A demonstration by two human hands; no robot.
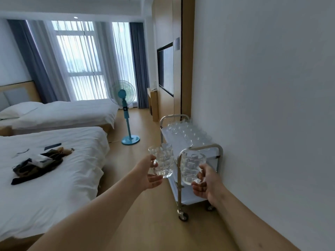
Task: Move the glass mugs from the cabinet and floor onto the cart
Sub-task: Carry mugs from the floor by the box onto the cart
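Head view: two dimpled glass mugs in the air, both upright, one per hand, short of the cart [218, 151]. Left hand [151, 175] holds the left mug [161, 160], fingers curled round its handle side, palm under the base edge. Right hand [206, 183] holds the right mug [193, 166], fingers hooked through the handle. Key relation: cart's top shelf lies ahead of and beyond both mugs, against the wall [262, 105] on the right; near handle rail of the cart sits between the mugs and the shelf. Right mug overlaps that rail in view, so right hand looks nearer the cart; left mug is just left of the rail. Rows of mugs already on the shelf [188, 132] fill the far and middle part; white shelf surface shows free at the near end and along the left edge. Likely next: lift both over the rail, set down upright in the near gap. Risk: clinking against the rail or the parked mugs.
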